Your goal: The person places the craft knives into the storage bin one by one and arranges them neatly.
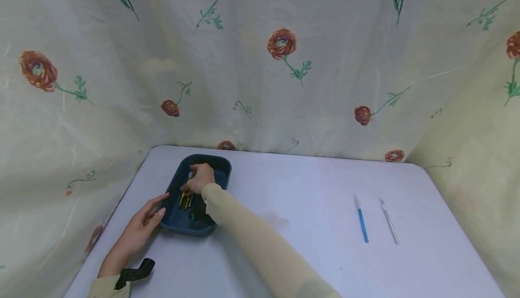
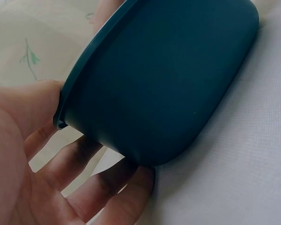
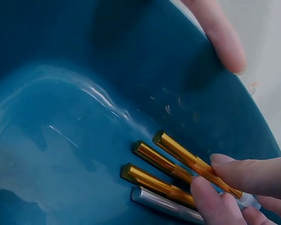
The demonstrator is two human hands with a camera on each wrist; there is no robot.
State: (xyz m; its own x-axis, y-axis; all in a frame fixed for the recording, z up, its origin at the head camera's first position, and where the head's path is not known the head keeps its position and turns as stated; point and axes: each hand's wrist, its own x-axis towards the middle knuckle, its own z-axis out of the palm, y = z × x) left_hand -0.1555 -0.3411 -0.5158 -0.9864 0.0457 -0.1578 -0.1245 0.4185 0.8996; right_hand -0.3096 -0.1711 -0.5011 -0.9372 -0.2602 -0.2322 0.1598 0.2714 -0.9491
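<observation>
A dark blue plastic tray (image 1: 178, 226) stands at the table's left. My left hand (image 1: 136, 232) holds its near left side, thumb at the rim and fingers against the outer wall (image 2: 145, 89). Inside the tray, my right hand (image 1: 201, 178) pinches a gold craft knife (image 3: 182, 152) between thumb and fingers, near its pale capped end. Two more gold craft knives (image 3: 154, 159) and a silver one (image 3: 166, 205) lie close beside it, their far ends hidden by my fingers.
Toward the table's right lie a blue craft knife (image 1: 362, 223) and a silver craft knife (image 1: 390, 222), apart, both with pale tips pointing away. A flowered curtain (image 1: 252, 63) hangs behind the white table (image 1: 308, 198) and along both its sides.
</observation>
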